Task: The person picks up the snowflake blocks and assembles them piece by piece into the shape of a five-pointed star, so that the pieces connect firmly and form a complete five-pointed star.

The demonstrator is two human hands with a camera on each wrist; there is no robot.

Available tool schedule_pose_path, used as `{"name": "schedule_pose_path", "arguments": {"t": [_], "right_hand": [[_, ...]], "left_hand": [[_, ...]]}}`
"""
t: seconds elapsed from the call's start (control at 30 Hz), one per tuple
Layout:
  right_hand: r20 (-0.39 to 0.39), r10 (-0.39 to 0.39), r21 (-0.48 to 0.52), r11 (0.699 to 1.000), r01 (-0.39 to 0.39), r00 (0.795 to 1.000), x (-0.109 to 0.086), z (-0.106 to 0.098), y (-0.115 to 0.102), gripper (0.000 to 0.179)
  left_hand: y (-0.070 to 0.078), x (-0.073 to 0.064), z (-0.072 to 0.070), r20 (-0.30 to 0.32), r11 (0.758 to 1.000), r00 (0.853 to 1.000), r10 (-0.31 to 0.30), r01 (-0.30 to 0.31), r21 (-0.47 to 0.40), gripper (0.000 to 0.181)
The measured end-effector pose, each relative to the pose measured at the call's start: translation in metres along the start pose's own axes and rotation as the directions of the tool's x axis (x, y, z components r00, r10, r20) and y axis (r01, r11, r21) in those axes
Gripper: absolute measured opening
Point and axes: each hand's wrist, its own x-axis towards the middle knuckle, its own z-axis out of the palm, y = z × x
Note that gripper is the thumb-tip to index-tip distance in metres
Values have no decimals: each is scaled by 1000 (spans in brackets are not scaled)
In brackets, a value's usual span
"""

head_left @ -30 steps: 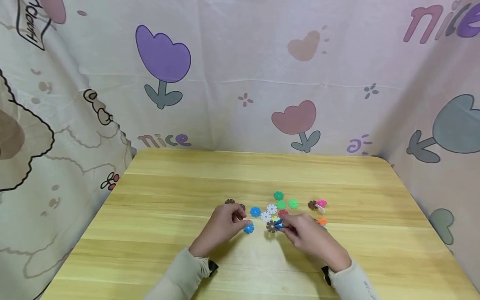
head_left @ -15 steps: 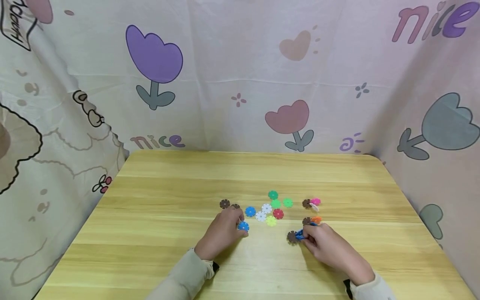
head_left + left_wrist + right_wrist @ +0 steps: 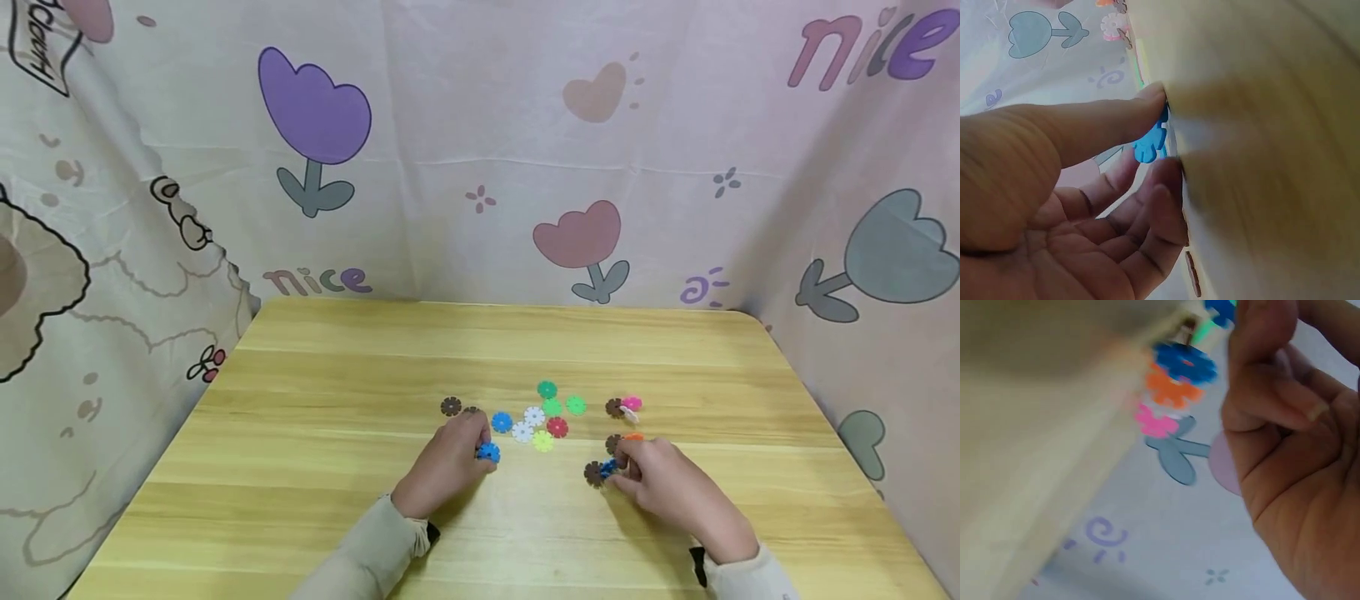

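Observation:
My left hand [image 3: 446, 462] pinches a blue snowflake disc [image 3: 489, 452] between thumb and fingertips, low at the tabletop. The left wrist view shows the thumb on one edge of this blue disc [image 3: 1147, 145] and curled fingers below. Farther right, my right hand [image 3: 671, 483] holds a joined pair of snowflake discs, blue [image 3: 609, 468] and brown [image 3: 594, 473], by the blue part. Just behind its fingers lies another joined piece with a brown disc [image 3: 613, 443] and an orange disc [image 3: 634, 437], partly hidden; a blue disc [image 3: 1185, 362] of it shows in the right wrist view.
Between the hands lie loose discs: blue [image 3: 502, 422], white [image 3: 522, 432], red [image 3: 557, 427], yellow-green [image 3: 543, 441] and several greens [image 3: 552, 407]. Brown discs [image 3: 451, 407] sit beyond the left hand. A brown, pink and white piece [image 3: 632, 405] stands at the right. A patterned curtain [image 3: 450, 150] borders the table [image 3: 337, 375].
My right hand has carried the blue-and-brown pair from beside the loose discs to the right, near the other joined pieces. My left hand has closed on the blue disc by its fingertips.

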Motion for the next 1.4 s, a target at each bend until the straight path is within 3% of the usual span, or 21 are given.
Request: {"name": "schedule_pose_path", "arguments": {"t": [0.27,0.4,0.6,0.77,0.97,1.1,1.27,1.4], "right_hand": [[-31,26,-49,998,-27,999,15,-10,-28,28],[-5,-33,-32,999,33,999,35,-5,-46,22],[29,-113,-33,993,114,993,75,10,-70,12],[79,-70,-15,997,71,994,105,27,-82,17],[122,23,-37,999,-19,992,128,41,-87,21],[127,45,-95,995,-33,991,136,46,-86,15],[136,37,-153,988,-16,990,139,50,-84,15],[186,47,-141,990,-21,981,140,50,-82,19]], "left_hand": [[-3,1,-6,7,998,999,46,-46,-54,24],[-4,0,-13,-2,994,998,57,-57,-91,21],[-6,0,-22,11,987,1000,24,-22,-160,15],[-10,-3,-29,14,977,1000,-1,4,-213,13],[-17,-9,-36,3,969,1000,-29,29,-246,10],[-21,-9,-40,22,946,999,-34,39,-322,10],[-23,-10,-43,59,899,996,-67,86,-429,10],[-24,-10,-47,68,884,994,-83,105,-455,11]]}}
